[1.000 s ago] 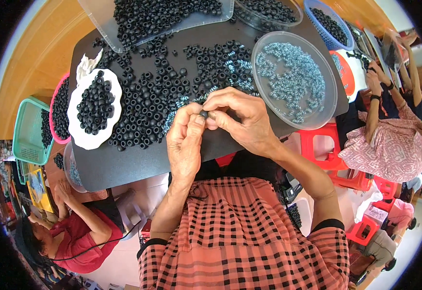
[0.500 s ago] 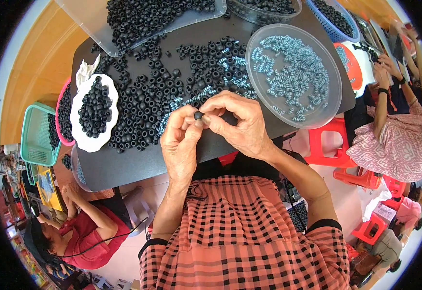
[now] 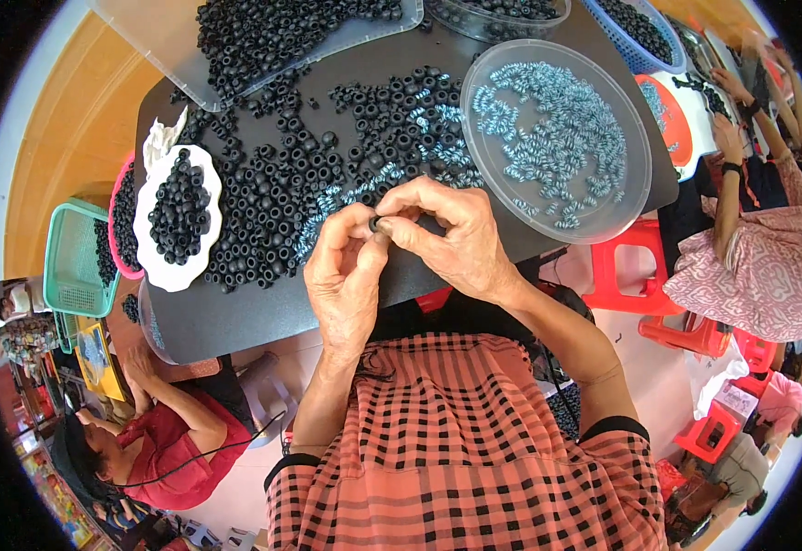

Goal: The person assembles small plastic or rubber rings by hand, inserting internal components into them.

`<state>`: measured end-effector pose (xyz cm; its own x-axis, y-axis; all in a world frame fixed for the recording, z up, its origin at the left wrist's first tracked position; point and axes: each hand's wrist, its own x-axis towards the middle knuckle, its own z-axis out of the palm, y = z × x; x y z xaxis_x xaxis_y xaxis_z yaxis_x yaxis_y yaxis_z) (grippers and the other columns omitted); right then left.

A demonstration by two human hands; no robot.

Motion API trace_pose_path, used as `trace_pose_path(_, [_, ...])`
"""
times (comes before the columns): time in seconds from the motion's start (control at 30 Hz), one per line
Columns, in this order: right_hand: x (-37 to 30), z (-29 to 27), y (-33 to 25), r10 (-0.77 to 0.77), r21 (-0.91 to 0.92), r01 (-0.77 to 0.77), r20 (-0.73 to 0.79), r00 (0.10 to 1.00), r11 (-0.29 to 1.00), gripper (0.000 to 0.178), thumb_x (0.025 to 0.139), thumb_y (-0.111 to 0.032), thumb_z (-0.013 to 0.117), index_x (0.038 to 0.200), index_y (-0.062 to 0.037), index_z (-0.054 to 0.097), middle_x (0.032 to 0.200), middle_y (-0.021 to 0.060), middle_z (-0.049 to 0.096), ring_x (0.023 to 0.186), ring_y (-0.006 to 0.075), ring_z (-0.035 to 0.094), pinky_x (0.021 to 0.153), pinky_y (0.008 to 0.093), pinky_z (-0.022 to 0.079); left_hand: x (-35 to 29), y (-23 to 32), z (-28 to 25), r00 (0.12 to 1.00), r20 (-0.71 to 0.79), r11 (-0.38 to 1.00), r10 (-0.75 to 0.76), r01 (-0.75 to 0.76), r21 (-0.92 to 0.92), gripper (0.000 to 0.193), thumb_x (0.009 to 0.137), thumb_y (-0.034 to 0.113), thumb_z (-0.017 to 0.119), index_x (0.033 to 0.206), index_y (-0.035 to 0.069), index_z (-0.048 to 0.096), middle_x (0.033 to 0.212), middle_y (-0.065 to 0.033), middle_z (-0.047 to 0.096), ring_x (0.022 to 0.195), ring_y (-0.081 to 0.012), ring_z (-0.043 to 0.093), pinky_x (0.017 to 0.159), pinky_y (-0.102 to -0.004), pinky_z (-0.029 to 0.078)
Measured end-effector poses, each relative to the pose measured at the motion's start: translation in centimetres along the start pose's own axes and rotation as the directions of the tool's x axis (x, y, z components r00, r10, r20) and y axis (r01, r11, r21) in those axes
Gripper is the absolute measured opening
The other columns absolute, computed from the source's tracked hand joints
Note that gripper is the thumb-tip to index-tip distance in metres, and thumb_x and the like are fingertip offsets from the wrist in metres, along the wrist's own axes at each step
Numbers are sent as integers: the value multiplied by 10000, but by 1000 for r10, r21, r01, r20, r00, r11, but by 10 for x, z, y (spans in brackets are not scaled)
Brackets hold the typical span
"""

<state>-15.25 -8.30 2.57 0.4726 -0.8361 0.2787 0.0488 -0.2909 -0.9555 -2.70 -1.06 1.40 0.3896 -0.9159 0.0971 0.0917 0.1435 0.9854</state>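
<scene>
"Where is the bead?"

"Pinched between the left hand and the right hand, held above the near part of the counter. It's small, black and round."

"Which hand is nearer?"

"Neither; both touch it. From the left hand it lies forward and to the right, at the tips of thumb and forefinger. From the right hand it lies to the left, at the thumb's tip."

"And each grip?"

"The left one is pinching the bead. The right one is pressed on it too, thumb on the near side, forefinger arched beyond. Exactly where that forefinger presses, I cannot tell."

"Its long axis?"

"Too small and too covered to call. A dark opening seems to face upward, but I'm not sure of it."

"What lies about?"

"Loose beads beyond the left hand, blue coils running just past both hands, more coils in the clear dish to the right, and a white plate of beads over on the left."
</scene>
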Motion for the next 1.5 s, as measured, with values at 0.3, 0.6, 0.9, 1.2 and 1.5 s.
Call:
trace_pose_path(0.3, [-2, 1, 1, -36, -10, 36, -3, 999, 999, 113, 820, 6, 658, 931, 18, 643, 876, 55, 646, 731, 100, 598, 663, 243, 490, 1, -5, -6, 999, 3, 995, -54, 54, -79, 217, 869, -34, 597, 1082, 1, 604, 916, 36, 545, 823, -37, 491, 745, -179, 404])
trace_pose_path(0.6, [-5, 5, 5, -220, -63, 218, -28, 975, 974, 141, 795, 46, 642, 923, -9, 662, 872, 69, 651, 788, 171, 635, 689, 277, 507, 1, -13, -11, 996, -19, 989, -92, 89, -119, 232, 899, -4, 542, 1126, -19, 591, 937, -1, 570, 849, -68, 523, 780, -199, 422])
trace_pose_path(0.9, [-21, 11, -1, -409, -261, 381, -64, 910, 887, 249, 752, 5, 691, 989, -58, 646, 903, 74, 620, 782, 245, 614, 677, 344, 509, 4, -7, -11, 993, 66, 940, -94, 111, -322, 157, 915, 43, 563, 1065, -2, 582, 911, -25, 582, 829, -88, 538, 754, -214, 436])
trace_pose_path(1.2, [-31, -48, -46, -458, -458, 404, -9, 889, 792, 228, 738, 10, 683, 957, -44, 647, 897, 97, 625, 772, 234, 634, 674, 326, 530, 5, -5, -7, 992, 116, 969, -54, 81, -235, 104, 932, 68, 545, 1014, 13, 578, 897, -80, 617, 841, -129, 559, 812, -267, 449])
trace_pose_path(1.5, [54, -162, 6, -340, -900, 212, 77, 937, 381, 168, 798, -58, 571, 935, -80, 665, 883, 111, 620, 839, 310, 582, 737, 427, 476, 3, -2, -4, 995, 87, 988, -51, 63, -141, 97, 915, 3, 510, 991, 1, 569, 901, -90, 619, 827, -123, 565, 822, -268, 448])
